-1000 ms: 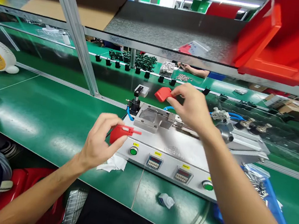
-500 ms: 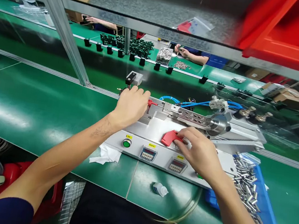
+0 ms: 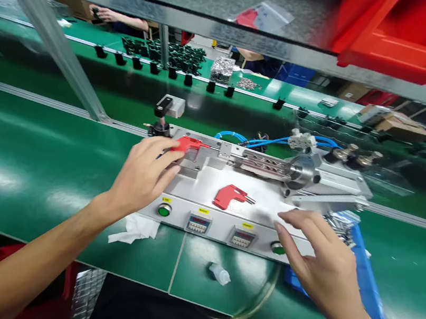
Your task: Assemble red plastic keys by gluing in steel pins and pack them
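Observation:
A red pistol-shaped plastic part [image 3: 188, 144] sits in the metal fixture [image 3: 191, 168] at the left end of a bench machine. Over its left side reach the fingers of my left hand [image 3: 144, 173], outstretched with the thumb apart; whether the fingertips touch it I cannot tell. A second red pistol-shaped part [image 3: 227, 196], with a short metal pin [image 3: 250, 200] at its tip, lies on the machine's silver top plate [image 3: 267, 199]. My right hand [image 3: 322, 258] hovers at the plate's right front, fingers apart and holding nothing, near a green button [image 3: 277, 247].
A clamp with a black-and-white head [image 3: 169, 106] stands behind the fixture. A pneumatic cylinder [image 3: 338, 181] occupies the machine's right end. A blue tray [image 3: 371, 290] with metal pins, a small white bottle [image 3: 220, 273] and white tissue [image 3: 136, 228] lie around. Other people's hands show across the bench.
My right hand has let go of the red part on the plate and moved right. My left hand has drawn back leftward from the fixture, uncovering the red part there.

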A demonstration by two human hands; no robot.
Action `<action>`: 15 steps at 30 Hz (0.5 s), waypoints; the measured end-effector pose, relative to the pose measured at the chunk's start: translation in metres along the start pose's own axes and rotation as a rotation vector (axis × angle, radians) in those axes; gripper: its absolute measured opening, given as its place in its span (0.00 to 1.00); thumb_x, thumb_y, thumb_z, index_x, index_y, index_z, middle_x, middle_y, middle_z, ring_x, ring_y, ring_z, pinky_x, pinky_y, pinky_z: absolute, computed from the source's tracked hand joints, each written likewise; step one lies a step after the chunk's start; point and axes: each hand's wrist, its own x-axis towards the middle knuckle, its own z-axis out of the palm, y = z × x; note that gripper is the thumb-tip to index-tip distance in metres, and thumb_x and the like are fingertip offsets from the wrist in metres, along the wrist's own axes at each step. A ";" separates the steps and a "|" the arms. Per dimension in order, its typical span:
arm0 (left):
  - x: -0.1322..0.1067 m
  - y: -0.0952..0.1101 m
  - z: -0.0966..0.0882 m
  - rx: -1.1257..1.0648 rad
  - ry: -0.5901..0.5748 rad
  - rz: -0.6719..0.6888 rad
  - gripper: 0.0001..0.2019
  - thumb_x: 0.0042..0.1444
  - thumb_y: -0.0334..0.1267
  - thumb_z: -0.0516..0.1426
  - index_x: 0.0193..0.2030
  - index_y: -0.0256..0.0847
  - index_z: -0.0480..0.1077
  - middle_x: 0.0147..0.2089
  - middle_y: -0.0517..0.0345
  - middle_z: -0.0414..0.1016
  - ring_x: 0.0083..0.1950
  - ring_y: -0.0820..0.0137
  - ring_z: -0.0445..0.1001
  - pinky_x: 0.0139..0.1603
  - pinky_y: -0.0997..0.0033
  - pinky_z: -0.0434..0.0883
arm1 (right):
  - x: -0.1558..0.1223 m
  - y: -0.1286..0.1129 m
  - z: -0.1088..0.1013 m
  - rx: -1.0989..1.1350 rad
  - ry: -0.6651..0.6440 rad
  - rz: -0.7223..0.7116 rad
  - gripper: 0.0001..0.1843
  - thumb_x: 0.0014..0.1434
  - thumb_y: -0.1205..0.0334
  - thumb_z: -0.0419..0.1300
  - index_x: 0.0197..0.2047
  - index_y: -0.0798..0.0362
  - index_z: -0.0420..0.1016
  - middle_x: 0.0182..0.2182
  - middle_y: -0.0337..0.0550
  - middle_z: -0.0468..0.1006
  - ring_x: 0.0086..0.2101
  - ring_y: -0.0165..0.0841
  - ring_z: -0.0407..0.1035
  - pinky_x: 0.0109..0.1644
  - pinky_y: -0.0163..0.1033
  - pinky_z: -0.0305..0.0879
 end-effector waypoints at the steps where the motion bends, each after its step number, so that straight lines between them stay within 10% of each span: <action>1: -0.011 0.005 -0.004 0.004 0.040 0.045 0.09 0.72 0.34 0.56 0.53 0.39 0.77 0.54 0.45 0.81 0.56 0.53 0.78 0.56 0.54 0.73 | -0.012 0.002 -0.005 -0.008 -0.019 0.032 0.08 0.74 0.59 0.58 0.52 0.46 0.76 0.41 0.47 0.83 0.41 0.43 0.81 0.45 0.45 0.78; 8: -0.093 0.022 0.002 -0.056 -0.043 0.063 0.10 0.72 0.27 0.58 0.56 0.38 0.74 0.40 0.52 0.82 0.37 0.64 0.78 0.41 0.65 0.72 | -0.079 0.013 0.005 0.029 -0.132 0.269 0.11 0.76 0.57 0.53 0.55 0.47 0.73 0.40 0.45 0.84 0.36 0.40 0.82 0.37 0.41 0.77; 15: -0.084 0.023 0.000 -0.134 -0.163 -0.045 0.06 0.77 0.35 0.56 0.52 0.37 0.73 0.40 0.53 0.81 0.38 0.67 0.79 0.43 0.68 0.72 | -0.073 0.019 0.016 0.115 -0.082 0.356 0.07 0.75 0.54 0.56 0.46 0.46 0.72 0.33 0.41 0.83 0.30 0.38 0.80 0.36 0.40 0.78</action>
